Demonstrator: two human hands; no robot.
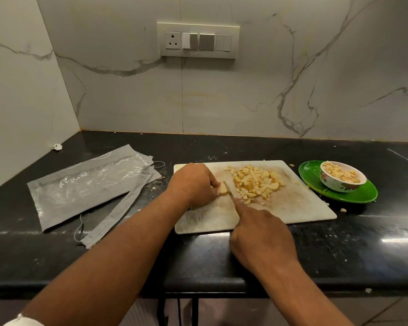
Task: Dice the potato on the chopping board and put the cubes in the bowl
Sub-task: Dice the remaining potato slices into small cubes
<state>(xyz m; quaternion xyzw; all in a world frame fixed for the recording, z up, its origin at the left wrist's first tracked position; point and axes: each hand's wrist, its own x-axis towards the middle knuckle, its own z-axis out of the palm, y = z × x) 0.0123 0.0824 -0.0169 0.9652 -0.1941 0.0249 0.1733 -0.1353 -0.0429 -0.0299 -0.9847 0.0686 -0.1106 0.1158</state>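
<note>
White chopping board [292, 208]: one potato piece [222, 190], one knife [230, 193], one cube pile [257, 182].

Diced pile [257, 182] on board [292, 208], bowl [342, 178] on plate [353, 196] right.

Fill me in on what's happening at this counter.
A person is dicing potato on the chopping board. The left hand pinches the last potato piece while the right hand holds a knife against it. A pile of cubes lies on the board. The bowl, standing on a green plate to the right, already holds cubes.
</note>
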